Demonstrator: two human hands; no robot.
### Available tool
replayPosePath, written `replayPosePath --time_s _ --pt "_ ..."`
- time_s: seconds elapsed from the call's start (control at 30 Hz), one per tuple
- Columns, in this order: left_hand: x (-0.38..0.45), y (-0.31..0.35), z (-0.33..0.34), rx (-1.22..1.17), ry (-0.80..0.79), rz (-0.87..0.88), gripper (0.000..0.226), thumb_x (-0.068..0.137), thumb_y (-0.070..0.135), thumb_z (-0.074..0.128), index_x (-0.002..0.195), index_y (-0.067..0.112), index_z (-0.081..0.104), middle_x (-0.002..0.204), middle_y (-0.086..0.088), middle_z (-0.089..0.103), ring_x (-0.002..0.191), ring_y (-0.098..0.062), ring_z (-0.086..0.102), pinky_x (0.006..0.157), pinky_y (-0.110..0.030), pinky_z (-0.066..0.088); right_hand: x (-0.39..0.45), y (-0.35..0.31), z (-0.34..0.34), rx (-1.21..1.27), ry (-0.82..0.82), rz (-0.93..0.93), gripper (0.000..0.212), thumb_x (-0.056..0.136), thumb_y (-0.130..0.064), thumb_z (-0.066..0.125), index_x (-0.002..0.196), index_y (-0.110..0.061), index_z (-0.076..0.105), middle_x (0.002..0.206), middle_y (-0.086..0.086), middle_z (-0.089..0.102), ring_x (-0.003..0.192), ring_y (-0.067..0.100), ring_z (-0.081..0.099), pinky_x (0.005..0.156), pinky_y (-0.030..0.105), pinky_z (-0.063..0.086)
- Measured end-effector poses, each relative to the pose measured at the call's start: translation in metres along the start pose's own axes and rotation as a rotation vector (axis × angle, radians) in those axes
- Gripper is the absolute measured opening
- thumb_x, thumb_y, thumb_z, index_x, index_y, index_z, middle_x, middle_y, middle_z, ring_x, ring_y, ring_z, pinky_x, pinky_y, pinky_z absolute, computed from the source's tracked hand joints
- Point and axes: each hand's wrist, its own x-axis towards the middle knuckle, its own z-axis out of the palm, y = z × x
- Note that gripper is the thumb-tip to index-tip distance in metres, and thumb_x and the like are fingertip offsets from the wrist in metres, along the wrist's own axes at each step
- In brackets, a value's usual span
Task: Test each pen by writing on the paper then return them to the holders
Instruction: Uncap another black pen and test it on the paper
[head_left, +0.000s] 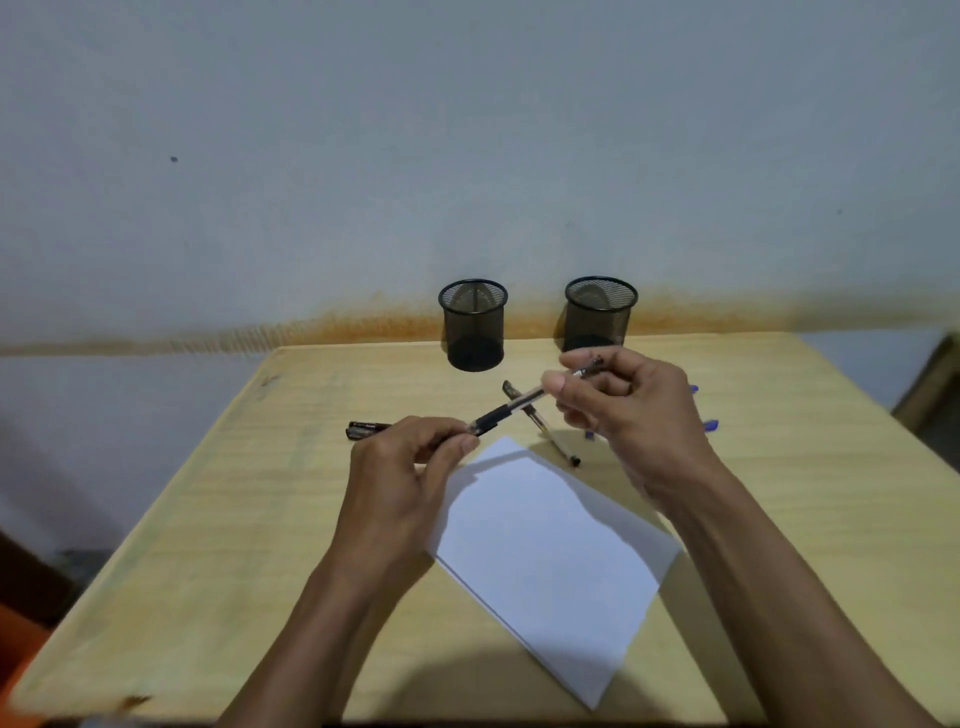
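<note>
A black gel pen (511, 408) is held in the air above the table between both hands. My right hand (623, 405) grips its clear barrel near the back end. My left hand (410, 467) pinches the pen's front tip, where the cap sits. A white sheet of paper (550, 561) lies at an angle below the hands. Two black mesh holders, left (472, 325) and right (600, 312), stand at the far edge, and both look empty. Another pen (545, 428) lies on the table beyond the paper.
A black marker (366, 430) lies left of my left hand. Blue pen ends (710, 425) stick out from behind my right hand. The wooden table (260, 519) stands against a grey wall. Dark objects sit off the table at both sides.
</note>
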Motion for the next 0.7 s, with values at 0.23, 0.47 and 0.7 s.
replayPosePath --time_s 0.23,0.47,0.7 --pt "0.006 0.010 0.005 0.056 -0.062 0.064 0.005 0.085 0.017 0.075 0.086 0.021 0.078 0.080 0.016 0.073 0.069 0.000 0.065 0.066 -0.010 0.046 -0.008 0.021 0.021 -0.017 -0.071 0.083 0.022 0.091 -0.021 0.073 0.100 -0.001 0.077 0.083 0.012 0.078 0.067 0.008 0.070 0.065 0.021 0.056" --pt "0.009 -0.006 -0.028 0.111 -0.050 -0.054 0.015 0.085 0.019 0.073 0.071 0.024 0.076 0.058 0.013 0.067 0.050 0.001 0.056 0.052 -0.014 0.042 0.021 0.001 -0.011 0.265 0.065 0.090 0.013 0.095 -0.013 0.068 0.087 -0.004 0.072 0.064 0.002 0.070 0.055 0.008 0.061 0.053 0.015 0.052" --pt "0.004 -0.060 -0.048 0.355 -0.038 -0.182 0.004 0.086 0.026 0.074 0.085 0.023 0.077 0.081 0.010 0.070 0.079 -0.011 0.065 0.066 -0.022 0.042 0.024 0.014 -0.009 0.087 0.052 0.116 0.015 0.094 -0.018 0.070 0.091 -0.003 0.074 0.078 0.008 0.075 0.066 0.012 0.069 0.059 0.023 0.057"
